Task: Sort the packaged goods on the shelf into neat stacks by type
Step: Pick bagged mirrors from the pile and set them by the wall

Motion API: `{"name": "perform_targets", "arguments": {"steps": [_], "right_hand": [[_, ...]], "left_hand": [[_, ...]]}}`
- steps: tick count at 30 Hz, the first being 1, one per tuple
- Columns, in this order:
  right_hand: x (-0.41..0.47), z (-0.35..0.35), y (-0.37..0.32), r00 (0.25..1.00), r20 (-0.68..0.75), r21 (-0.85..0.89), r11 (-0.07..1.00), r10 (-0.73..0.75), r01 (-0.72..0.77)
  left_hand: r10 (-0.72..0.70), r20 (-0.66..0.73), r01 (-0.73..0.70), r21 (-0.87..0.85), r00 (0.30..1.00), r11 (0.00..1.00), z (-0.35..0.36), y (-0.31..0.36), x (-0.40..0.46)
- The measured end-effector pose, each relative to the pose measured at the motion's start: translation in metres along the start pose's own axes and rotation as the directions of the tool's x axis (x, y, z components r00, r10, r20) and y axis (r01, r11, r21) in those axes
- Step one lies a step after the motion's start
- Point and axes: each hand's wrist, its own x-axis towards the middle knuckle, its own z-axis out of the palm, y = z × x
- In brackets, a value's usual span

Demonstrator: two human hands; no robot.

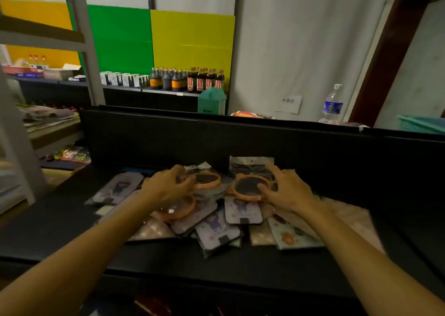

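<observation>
Shelf (289, 262): black, deep, with a tall back wall; carries one mixed heap at the middle.
Heap: round orange-rimmed packs on top and far; flat phone cases (242, 210) fanned out below and nearer; beige packs (261, 237) at the near and right edge. No neat stacks yet.
Left hand (166, 186): spread wide, fingers draped over the left round pack (204, 179); resting on it, not clearly gripping.
Right hand (286, 189): spread wide, thumb on the right round pack (249, 186), fingers past its far rim.
Reason, judged: one matching pack under each hand, probably to pull the round type out first, since it lies topmost.
Risk: slick wrappers, likely to slide.
</observation>
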Motion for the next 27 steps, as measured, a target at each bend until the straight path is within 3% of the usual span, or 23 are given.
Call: {"name": "perform_targets", "arguments": {"steps": [5, 10, 17, 22, 27], "right_hand": [[0.01, 0.018, -0.007, 0.994, 0.049, -0.084, 0.992, 0.095, -0.091], [0.012, 0.037, -0.015, 0.989, 0.059, -0.071, 0.989, 0.135, -0.131], [0.018, 0.046, -0.013, 0.994, -0.028, 0.021, 0.994, 0.107, -0.106], [0.02, 0.051, -0.015, 0.991, -0.07, 0.029, 0.994, 0.111, -0.109], [0.016, 0.05, -0.019, 0.978, -0.179, 0.186, 0.98, 0.108, -0.074]], "left_hand": [[-0.025, 0.118, 0.026, -0.006, 0.993, 1.0, 0.002, -0.009, 0.018], [0.089, 0.177, -0.093, 0.019, 0.98, 0.995, 0.005, -0.014, 0.028], [0.121, 0.16, -0.134, 0.076, 0.98, 0.988, 0.014, -0.026, 0.033], [0.205, 0.114, -0.203, -0.032, 0.972, 0.979, 0.014, -0.03, 0.034], [0.292, 0.006, -0.284, -0.205, 0.956, 0.936, 0.01, -0.023, 0.03]]}}
